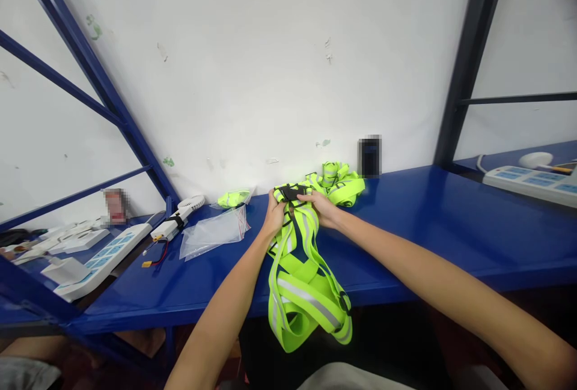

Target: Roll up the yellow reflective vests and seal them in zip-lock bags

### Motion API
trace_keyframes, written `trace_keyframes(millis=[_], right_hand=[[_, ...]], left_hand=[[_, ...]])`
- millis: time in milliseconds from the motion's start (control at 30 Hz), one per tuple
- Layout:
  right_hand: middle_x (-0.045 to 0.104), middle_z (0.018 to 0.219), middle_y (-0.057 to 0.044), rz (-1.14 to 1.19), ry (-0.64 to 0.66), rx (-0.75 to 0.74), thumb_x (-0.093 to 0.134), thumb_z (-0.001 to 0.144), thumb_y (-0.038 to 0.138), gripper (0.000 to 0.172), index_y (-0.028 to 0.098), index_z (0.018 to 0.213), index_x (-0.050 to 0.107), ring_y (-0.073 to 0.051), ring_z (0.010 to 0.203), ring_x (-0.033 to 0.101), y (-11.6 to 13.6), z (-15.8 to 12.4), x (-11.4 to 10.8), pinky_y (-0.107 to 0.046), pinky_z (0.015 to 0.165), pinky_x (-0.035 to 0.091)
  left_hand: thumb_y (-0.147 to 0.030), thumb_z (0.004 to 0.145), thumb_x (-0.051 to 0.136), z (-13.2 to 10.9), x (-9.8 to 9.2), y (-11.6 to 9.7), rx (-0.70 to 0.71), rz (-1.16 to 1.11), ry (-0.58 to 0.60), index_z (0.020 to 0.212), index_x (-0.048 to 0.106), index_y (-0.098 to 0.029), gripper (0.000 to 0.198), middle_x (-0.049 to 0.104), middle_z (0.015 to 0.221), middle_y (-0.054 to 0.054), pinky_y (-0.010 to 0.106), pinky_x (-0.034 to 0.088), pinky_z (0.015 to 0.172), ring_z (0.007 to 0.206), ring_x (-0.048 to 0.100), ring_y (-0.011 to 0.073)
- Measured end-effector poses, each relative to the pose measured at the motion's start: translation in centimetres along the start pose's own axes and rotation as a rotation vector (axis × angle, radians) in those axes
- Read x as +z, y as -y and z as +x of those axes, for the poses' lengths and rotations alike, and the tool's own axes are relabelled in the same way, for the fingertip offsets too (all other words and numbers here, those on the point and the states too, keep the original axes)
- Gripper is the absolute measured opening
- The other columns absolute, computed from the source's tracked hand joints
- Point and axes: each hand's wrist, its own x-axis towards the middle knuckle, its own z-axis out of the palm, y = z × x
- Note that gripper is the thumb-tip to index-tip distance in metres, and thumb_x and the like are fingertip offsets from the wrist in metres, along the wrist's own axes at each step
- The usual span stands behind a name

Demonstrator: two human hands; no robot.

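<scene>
Together | left fingers (278,212), right fingers (308,198) | gripping neon straps (311,302)

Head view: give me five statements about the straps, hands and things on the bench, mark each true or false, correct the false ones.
1. The left hand holds the yellow-green straps. True.
2. The right hand rests flat on the bench. False: it holds the straps too.
3. The held straps hang past the bench's front edge. True.
4. The flat clear bags lie right of the straps. False: they lie left.
5. Another yellow-green bundle lies on the bench. True.
</scene>
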Motion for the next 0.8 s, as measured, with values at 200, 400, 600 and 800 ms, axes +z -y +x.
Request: trace_keyframes(millis=[200, 400, 600, 800], right_hand=[[0.07, 0.069, -0.004, 0.091, -0.039, -0.023, 0.066, 0.075, 0.016, 0.018, 0.02, 0.088, 0.055, -0.02, 0.06, 0.068, -0.34, 0.66, -0.44, -0.037, 0.067, 0.058], [0.071, 0.082, 0.0, 0.051, -0.108, -0.144, 0.069, 0.064, 0.008, 0.037, 0.022, 0.095, 0.054, -0.02, 0.071, 0.069, -0.31, 0.46, -0.18, -0.035, 0.072, 0.057], [0.068, 0.086, 0.003, 0.011, -0.088, -0.079, 0.07, 0.06, 0.004, 0.051, 0.027, 0.101, 0.05, -0.018, 0.066, 0.067, -0.18, 0.03, -0.03, -0.036, 0.061, 0.058], [0.067, 0.081, 0.0, 0.02, -0.095, -0.159, 0.071, 0.057, 0.004, 0.039, 0.022, 0.087, 0.055, -0.021, 0.075, 0.068, -0.39, 0.65, -0.43, -0.037, 0.065, 0.059]], left_hand=[[-0.026, 0.072, 0.052, -0.23, 0.62, -0.39, 0.025, -0.138, 0.049, 0.141, 0.037, -0.028, 0.07, 0.067, 0.098, 0.001, 0.029, 0.048, 0.079, 0.082, 0.065, 0.0168], [-0.044, 0.078, 0.052, 0.47, 0.99, -0.05, 0.054, -0.126, -0.058, 0.122, 0.055, -0.023, 0.048, 0.065, 0.118, 0.003, 0.028, 0.047, 0.089, 0.119, 0.055, 0.023], [-0.04, 0.078, 0.053, -0.14, 0.69, -0.13, -0.024, -0.085, -0.021, 0.125, 0.051, -0.027, 0.049, 0.067, 0.109, 0.003, 0.028, 0.051, 0.074, 0.101, 0.063, 0.0233], [-0.049, 0.081, 0.058, -0.08, 0.04, -0.22, 0.011, -0.016, -0.018, 0.117, 0.056, -0.026, 0.043, 0.066, 0.093, 0.002, 0.026, 0.05, 0.076, 0.095, 0.064, 0.021]])
